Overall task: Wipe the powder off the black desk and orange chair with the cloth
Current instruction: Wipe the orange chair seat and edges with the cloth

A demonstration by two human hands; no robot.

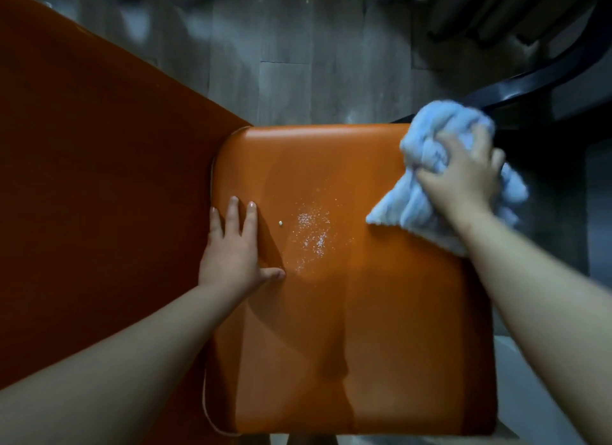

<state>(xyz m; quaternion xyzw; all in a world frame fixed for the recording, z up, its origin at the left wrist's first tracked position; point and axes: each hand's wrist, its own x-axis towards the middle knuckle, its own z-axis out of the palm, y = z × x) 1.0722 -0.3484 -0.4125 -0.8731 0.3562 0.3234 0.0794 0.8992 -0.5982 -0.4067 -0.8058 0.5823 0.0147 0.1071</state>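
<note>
The orange chair seat (364, 312) fills the middle of the head view, with its orange backrest (82, 179) on the left. White powder (311, 232) is scattered over the seat's middle, and one small white crumb (280, 223) lies left of it. My right hand (463, 176) grips a bunched light blue cloth (430, 153) at the seat's far right corner, to the right of the powder. Fingers straight, my left hand (235, 249) rests flat on the seat's left edge beside the backrest.
A curved black edge (530, 87), perhaps the desk, arcs across the upper right behind the cloth. Grey wood-pattern floor (298, 64) lies beyond the seat. Dark furniture stands at the top right.
</note>
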